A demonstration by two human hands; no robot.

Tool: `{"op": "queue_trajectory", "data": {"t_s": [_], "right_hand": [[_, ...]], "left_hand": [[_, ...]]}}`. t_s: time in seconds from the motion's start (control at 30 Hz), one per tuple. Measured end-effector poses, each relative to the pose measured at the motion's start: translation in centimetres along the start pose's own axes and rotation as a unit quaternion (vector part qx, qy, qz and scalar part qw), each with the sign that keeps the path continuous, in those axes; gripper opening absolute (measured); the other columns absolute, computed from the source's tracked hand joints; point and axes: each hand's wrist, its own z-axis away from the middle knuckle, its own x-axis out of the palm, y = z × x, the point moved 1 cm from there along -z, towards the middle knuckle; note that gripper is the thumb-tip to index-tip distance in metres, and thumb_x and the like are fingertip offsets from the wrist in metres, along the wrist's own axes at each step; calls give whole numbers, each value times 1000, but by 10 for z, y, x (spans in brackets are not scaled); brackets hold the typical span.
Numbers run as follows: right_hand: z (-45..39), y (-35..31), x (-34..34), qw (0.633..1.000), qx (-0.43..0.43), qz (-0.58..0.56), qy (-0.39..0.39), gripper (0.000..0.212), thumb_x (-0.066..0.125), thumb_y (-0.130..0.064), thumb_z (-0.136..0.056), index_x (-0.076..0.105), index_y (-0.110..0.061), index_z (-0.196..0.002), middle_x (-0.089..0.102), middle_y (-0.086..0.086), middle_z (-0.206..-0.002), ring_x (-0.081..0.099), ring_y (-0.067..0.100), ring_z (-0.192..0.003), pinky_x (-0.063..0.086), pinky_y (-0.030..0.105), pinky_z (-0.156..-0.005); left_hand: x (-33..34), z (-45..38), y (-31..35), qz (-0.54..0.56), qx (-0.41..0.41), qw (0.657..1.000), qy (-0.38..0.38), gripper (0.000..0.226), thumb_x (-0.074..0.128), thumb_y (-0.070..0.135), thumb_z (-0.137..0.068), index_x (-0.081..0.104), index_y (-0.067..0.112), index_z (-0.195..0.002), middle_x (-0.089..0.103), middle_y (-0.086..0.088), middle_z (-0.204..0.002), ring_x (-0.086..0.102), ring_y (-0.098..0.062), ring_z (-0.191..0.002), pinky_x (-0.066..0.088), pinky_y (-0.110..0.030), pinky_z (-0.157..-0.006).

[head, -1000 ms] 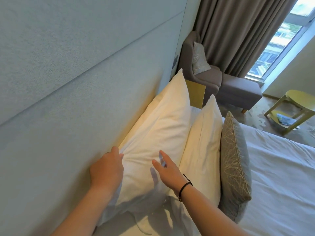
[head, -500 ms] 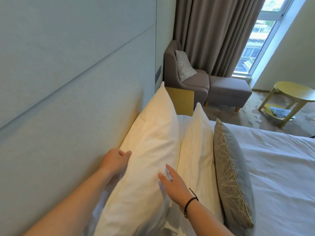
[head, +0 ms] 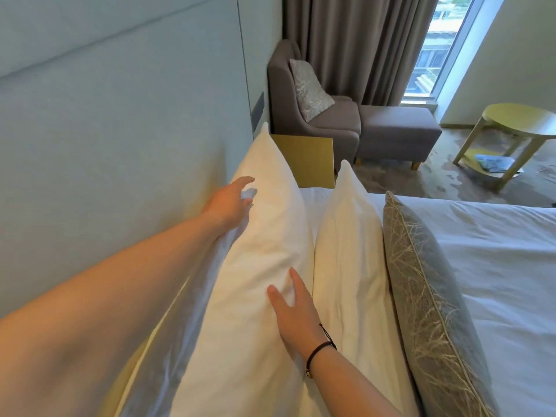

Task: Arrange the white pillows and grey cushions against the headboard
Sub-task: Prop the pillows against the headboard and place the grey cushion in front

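Observation:
A large white pillow (head: pixel 261 242) stands upright against the pale padded headboard (head: pixel 120 130). My left hand (head: pixel 230 200) reaches along its back side, between pillow and headboard, fingers spread and touching the fabric. My right hand (head: pixel 293 317) lies flat on the pillow's front face, fingers apart. A second white pillow (head: pixel 350 245) stands right in front of the first. A grey cushion (head: pixel 421 284) with a pale twig pattern leans against that second pillow.
The white bedsheet (head: pixel 496 266) spreads to the right. Beyond the bed's end stand a yellow bedside panel (head: pixel 310 161), a grey armchair (head: pixel 316 121) holding another patterned cushion (head: pixel 310 88), a grey footstool (head: pixel 397 130), curtains and a yellow round table (head: pixel 517 124).
My left hand slid farther along the pillow's back edge toward its far corner. My right hand stayed flat on the front face. The pillow now stands more upright against the headboard.

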Motion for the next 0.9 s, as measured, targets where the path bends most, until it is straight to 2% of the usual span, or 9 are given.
{"op": "queue_trajectory", "data": {"t_s": [0.07,0.17,0.3,0.37,0.5,0.63,0.77,0.83,0.9], "right_hand": [[2,-5,6,1000,-2,10,4,78,45,-77,-79,10,-57,-145,10,-24,-159,16,1,-144,22,30,-113],[9,-17,17,1000,-9,15,-6,80,45,-81,-76,6,-63,-142,1,-25,-159,8,-1,-145,18,30,-112],[25,-23,33,998,-19,53,-32,83,43,-88,-67,-1,-71,-134,-7,-32,-156,1,0,-146,15,36,-118],[36,-19,39,995,-19,92,-45,84,40,-89,-66,-5,-70,-134,-12,-31,-156,-5,2,-147,11,45,-121],[53,-12,38,990,-17,128,-61,89,38,-89,-67,-8,-64,-139,-15,-28,-157,-8,3,-147,10,48,-121],[69,-8,36,989,-15,126,-82,91,41,-88,-68,-9,-63,-140,-13,-26,-158,-5,4,-148,13,47,-121],[93,-6,36,988,-23,124,-89,91,47,-84,-70,-3,-61,-143,-10,-22,-160,-1,6,-148,16,37,-120],[107,-4,36,986,-24,127,-102,92,50,-81,-72,-1,-59,-144,-9,-21,-161,2,7,-149,17,35,-118],[121,-1,34,984,-28,130,-116,91,52,-79,-74,0,-57,-145,-8,-18,-161,5,10,-149,19,34,-116]], "left_hand": [[-12,-3,-2,-146,29,988,27,41,40,23,-98,48,38,-135,59,-11,-133,57,-36,-115,47,-41,-92],[-42,-7,-7,-379,68,920,74,35,42,9,-93,59,22,-121,67,-16,-111,65,-37,-100,43,-38,-73],[-51,-9,-15,-485,34,872,53,27,43,5,-96,64,14,-110,70,-10,-105,69,-31,-96,40,-34,-66],[-42,-4,-13,-481,28,875,43,28,41,6,-98,64,14,-110,70,-7,-104,69,-27,-94,41,-32,-66],[-34,17,-18,-438,10,898,34,25,40,7,-98,53,13,-118,64,-9,-114,67,-30,-101,44,-35,-71],[-31,65,-18,-360,-41,932,32,24,34,15,-99,48,14,-119,59,-15,-110,64,-38,-96,42,-40,-70],[-25,155,-18,-249,-86,965,6,20,31,17,-90,41,23,-107,52,-6,-92,59,-35,-81,40,-39,-66],[-22,213,-22,-198,-110,974,7,19,28,30,-96,39,29,-111,56,-3,-95,59,-32,-82,44,-40,-69],[-23,271,-28,-164,-159,974,7,36,25,52,-98,36,35,-128,62,-3,-111,61,-30,-99,48,-42,-79]]}}
